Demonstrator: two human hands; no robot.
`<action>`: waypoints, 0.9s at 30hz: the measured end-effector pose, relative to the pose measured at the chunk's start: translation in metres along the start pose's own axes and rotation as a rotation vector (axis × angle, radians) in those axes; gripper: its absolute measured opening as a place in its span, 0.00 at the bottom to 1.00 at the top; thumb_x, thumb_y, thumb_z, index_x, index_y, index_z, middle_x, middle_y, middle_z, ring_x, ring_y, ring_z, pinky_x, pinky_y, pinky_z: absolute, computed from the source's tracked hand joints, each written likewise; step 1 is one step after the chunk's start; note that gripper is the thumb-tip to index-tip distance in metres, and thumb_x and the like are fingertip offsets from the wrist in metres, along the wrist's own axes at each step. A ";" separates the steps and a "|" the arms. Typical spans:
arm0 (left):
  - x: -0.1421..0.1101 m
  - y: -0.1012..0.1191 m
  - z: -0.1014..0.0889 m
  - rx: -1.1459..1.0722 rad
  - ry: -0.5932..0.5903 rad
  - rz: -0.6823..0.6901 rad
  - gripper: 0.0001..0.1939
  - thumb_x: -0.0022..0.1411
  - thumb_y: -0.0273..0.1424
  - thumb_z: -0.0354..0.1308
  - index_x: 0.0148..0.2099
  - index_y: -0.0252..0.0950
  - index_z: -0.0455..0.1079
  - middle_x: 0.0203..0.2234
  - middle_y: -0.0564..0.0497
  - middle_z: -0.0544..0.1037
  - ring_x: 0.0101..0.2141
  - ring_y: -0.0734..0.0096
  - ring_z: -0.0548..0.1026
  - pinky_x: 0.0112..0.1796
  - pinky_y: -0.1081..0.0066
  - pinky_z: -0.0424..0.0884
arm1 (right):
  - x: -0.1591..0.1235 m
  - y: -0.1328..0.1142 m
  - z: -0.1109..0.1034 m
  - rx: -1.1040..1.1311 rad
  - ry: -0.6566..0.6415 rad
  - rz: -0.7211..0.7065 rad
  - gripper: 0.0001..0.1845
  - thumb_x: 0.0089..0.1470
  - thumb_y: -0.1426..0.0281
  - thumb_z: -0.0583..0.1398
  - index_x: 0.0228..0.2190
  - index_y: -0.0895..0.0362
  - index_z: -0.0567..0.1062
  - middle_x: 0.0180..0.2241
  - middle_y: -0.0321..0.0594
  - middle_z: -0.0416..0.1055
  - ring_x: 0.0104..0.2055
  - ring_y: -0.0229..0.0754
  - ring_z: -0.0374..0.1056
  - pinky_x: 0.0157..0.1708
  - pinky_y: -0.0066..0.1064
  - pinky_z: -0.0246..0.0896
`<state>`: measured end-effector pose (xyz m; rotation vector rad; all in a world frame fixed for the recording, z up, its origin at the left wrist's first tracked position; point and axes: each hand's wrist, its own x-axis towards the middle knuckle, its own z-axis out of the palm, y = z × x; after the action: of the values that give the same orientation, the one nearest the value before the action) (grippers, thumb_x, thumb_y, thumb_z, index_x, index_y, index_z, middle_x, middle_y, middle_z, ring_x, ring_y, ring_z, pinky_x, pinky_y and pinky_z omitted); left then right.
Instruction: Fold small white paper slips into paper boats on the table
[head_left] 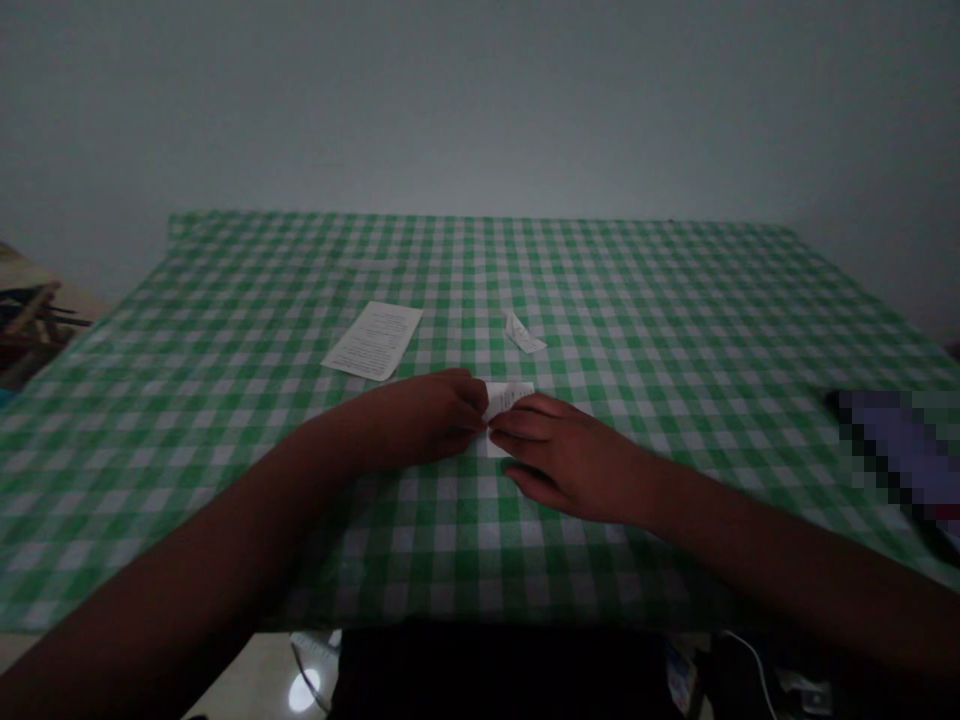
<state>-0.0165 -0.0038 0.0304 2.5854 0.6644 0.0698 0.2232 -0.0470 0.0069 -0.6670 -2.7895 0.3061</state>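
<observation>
A small piece of printed paper (508,392) lies on the checked cloth between my two hands. My left hand (442,412) is closed at the paper's left edge, with its fingertips pinched there. From the other side, my right hand (555,450) rests over the paper with fingers stretched out and lying flat, covering its right part. The fingertips of both hands almost meet at the paper's middle. Beyond my left hand lies a larger printed sheet (375,340). A small creased scrap of paper (523,333) sits past my right hand.
A green and white checked tablecloth (637,300) covers the table, which reaches back to a plain wall (480,100). At the right edge is a dark flat device (900,450), partly blurred out. Brown wooden items (34,325) stand off to the left. Cables show below the front edge.
</observation>
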 end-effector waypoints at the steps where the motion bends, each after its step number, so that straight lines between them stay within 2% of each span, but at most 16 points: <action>1: 0.000 0.000 0.000 0.002 0.002 0.010 0.08 0.66 0.25 0.54 0.37 0.34 0.75 0.41 0.47 0.74 0.42 0.68 0.73 0.46 0.68 0.70 | 0.000 0.000 0.000 -0.002 -0.007 0.003 0.17 0.64 0.68 0.56 0.50 0.63 0.73 0.51 0.50 0.72 0.54 0.50 0.63 0.58 0.45 0.60; 11: 0.001 -0.002 0.002 -0.011 0.025 0.026 0.08 0.65 0.25 0.55 0.38 0.34 0.76 0.39 0.47 0.75 0.40 0.69 0.74 0.44 0.68 0.71 | 0.000 -0.003 -0.002 -0.005 -0.024 0.022 0.19 0.63 0.68 0.56 0.52 0.64 0.72 0.52 0.51 0.71 0.56 0.50 0.62 0.59 0.46 0.59; 17: -0.005 0.003 -0.003 0.034 -0.018 0.057 0.08 0.65 0.25 0.57 0.42 0.37 0.77 0.43 0.48 0.76 0.41 0.68 0.75 0.43 0.69 0.71 | -0.002 0.003 -0.002 0.030 0.003 0.007 0.18 0.64 0.68 0.56 0.52 0.62 0.72 0.51 0.50 0.72 0.55 0.50 0.63 0.57 0.46 0.62; 21: -0.008 0.008 -0.005 0.043 -0.006 0.072 0.09 0.63 0.23 0.58 0.43 0.39 0.77 0.45 0.49 0.77 0.43 0.68 0.75 0.44 0.70 0.71 | -0.003 0.005 -0.001 0.035 0.032 0.001 0.17 0.63 0.68 0.57 0.51 0.62 0.73 0.51 0.50 0.72 0.55 0.50 0.64 0.56 0.47 0.62; 27: -0.005 0.012 -0.002 0.094 -0.009 0.082 0.08 0.62 0.21 0.57 0.38 0.36 0.77 0.40 0.48 0.76 0.41 0.67 0.75 0.42 0.71 0.71 | -0.004 0.005 0.001 0.028 0.052 -0.028 0.16 0.65 0.70 0.55 0.51 0.60 0.73 0.50 0.47 0.74 0.57 0.49 0.63 0.57 0.48 0.61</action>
<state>-0.0157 -0.0145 0.0383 2.7012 0.5705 0.0552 0.2286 -0.0444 0.0032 -0.6204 -2.7374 0.3172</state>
